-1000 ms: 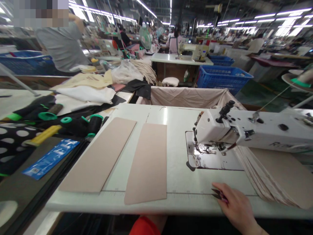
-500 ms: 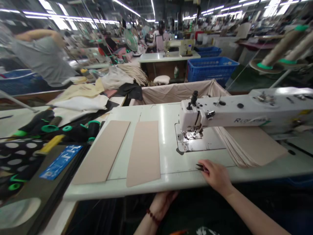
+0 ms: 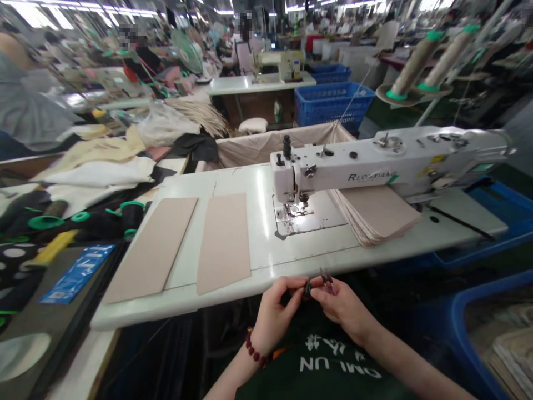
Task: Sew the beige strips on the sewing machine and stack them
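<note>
In front of the table's edge my two hands meet. My left hand (image 3: 280, 304), with a beaded bracelet at the wrist, is closed in a pinch on a small dark thing (image 3: 307, 289), perhaps a bobbin case, too small to tell. Wrapped in the fingers of my right hand (image 3: 343, 308) are thread snips (image 3: 325, 278), blades pointing up; its fingertips also touch the small dark thing. Beyond the hands stands a white sewing machine (image 3: 333, 169), its needle area lit and no fabric under the foot.
Two beige panels (image 3: 154, 250) (image 3: 225, 241) lie apart on the table (image 3: 266, 244); a stack of beige pieces (image 3: 377, 214) sits under the machine arm. Thread spools (image 3: 133, 216) and a blue packet (image 3: 78, 273) are at left. A blue bin (image 3: 458, 316) stands low at right.
My left hand has come up from under the table edge, holding the small dark thing. My right hand has drawn back off the tabletop to meet it, still holding the snips. The view has turned right.
</note>
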Motion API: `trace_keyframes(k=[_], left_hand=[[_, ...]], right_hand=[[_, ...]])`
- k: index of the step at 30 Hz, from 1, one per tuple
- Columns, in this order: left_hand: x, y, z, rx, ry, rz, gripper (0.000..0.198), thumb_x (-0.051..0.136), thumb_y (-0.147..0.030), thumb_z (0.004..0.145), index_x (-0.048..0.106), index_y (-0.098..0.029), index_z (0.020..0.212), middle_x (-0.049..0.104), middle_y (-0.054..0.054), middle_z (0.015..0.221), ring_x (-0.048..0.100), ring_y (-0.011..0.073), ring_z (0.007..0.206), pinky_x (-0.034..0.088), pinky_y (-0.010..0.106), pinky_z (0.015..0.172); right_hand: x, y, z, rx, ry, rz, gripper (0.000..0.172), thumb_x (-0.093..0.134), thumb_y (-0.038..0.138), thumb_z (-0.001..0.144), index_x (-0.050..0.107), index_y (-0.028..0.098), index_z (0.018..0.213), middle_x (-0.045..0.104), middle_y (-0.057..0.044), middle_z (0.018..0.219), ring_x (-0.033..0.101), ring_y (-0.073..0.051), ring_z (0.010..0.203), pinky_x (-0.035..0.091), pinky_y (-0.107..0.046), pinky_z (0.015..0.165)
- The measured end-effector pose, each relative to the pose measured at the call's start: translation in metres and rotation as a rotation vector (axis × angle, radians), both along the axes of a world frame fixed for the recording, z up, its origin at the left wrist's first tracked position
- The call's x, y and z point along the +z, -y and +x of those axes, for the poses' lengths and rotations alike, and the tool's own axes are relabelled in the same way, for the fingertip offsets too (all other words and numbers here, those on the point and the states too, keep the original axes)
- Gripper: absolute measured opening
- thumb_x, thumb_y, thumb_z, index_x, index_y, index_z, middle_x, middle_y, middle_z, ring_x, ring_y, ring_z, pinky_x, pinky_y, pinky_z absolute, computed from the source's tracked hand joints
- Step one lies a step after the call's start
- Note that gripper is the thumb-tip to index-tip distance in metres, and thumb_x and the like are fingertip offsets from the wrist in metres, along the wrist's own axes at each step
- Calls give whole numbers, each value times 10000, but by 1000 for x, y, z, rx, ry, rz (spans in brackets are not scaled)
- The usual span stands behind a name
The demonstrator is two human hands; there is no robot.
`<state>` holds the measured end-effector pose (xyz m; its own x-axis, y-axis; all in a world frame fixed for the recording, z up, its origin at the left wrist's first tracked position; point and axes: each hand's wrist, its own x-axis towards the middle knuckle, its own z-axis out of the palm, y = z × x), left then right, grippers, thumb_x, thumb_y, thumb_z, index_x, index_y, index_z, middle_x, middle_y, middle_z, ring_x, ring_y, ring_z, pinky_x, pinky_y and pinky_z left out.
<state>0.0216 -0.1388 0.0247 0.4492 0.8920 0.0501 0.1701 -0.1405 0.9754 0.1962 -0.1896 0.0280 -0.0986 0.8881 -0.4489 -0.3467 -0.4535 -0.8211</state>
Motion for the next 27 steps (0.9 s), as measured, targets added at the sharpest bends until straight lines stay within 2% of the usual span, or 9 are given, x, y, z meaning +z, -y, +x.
trace_keyframes(k=[4, 6, 9, 12, 14, 17, 21, 24, 27], left_hand=[[15, -9, 19, -192, -57, 127, 286, 652, -243, 840, 592, -216, 1118, 622, 56, 1075, 593, 184, 961, 505, 325, 870], [24, -14, 26, -270, -98, 166, 359, 670, -253, 830, 583, -246, 1179, 595, 49, 1075, 587, 174, 946, 510, 309, 858], [30, -19, 35, -330, -121, 211, 333, 651, -275, 847, 604, -267, 1177, 564, 48, 1081, 588, 162, 929, 519, 295, 853], [29, -22, 41, -349, -125, 261, 344, 652, -291, 846, 599, -272, 1186, 560, 49, 1093, 587, 174, 966, 516, 308, 886], [27, -22, 44, -348, -126, 298, 351, 633, -283, 860, 583, -277, 1207, 560, 51, 1100, 577, 183, 1007, 506, 320, 914], [22, -22, 49, -318, -127, 338, 355, 619, -252, 871, 563, -274, 1220, 556, 51, 1104, 567, 178, 1023, 503, 307, 917], [15, -22, 54, -310, -183, 416, 332, 574, -201, 893, 534, -248, 1219, 549, 59, 1113, 555, 179, 1026, 496, 308, 922], [12, -23, 57, -293, -225, 481, 281, 539, -214, 911, 525, -235, 1191, 543, 72, 1121, 548, 197, 1037, 496, 341, 926], [8, -31, 60, -218, -200, 438, 250, 558, -233, 898, 526, -237, 1146, 539, 64, 1100, 573, 187, 991, 516, 345, 897]], right_hand=[[9, 3, 17, -100, -40, 28, 347, 733, 357, 748, 595, 172, 1007, 542, 24, 761, 314, -22, 470, 188, -175, 404], [15, 4, 25, -84, -24, 52, 340, 722, 335, 753, 599, 180, 1029, 547, 18, 806, 317, -24, 484, 194, -178, 412], [18, 4, 35, -54, 16, 49, 314, 682, 308, 766, 580, 178, 1034, 505, 40, 762, 249, -21, 457, 137, -185, 403], [19, 1, 41, -57, 138, 58, 251, 630, 272, 766, 572, 170, 988, 477, 50, 702, 265, -37, 458, 164, -187, 406], [19, -1, 42, -87, 264, 106, 205, 597, 249, 766, 580, 169, 954, 507, 36, 704, 358, -63, 504, 266, -190, 441], [20, -5, 43, -121, 412, 224, 154, 561, 222, 766, 581, 173, 911, 578, 5, 785, 516, -129, 692, 424, -233, 631], [20, -8, 45, -112, 578, 315, 168, 522, 201, 765, 569, 185, 926, 616, -3, 845, 567, -172, 817, 452, -291, 766], [15, -10, 51, -175, 632, 316, 172, 551, 221, 761, 564, 182, 928, 604, 0, 835, 560, -154, 775, 460, -269, 713], [10, -12, 60, -236, 395, 229, 200, 589, 281, 772, 557, 182, 943, 572, 24, 758, 405, -63, 504, 338, -185, 452]])
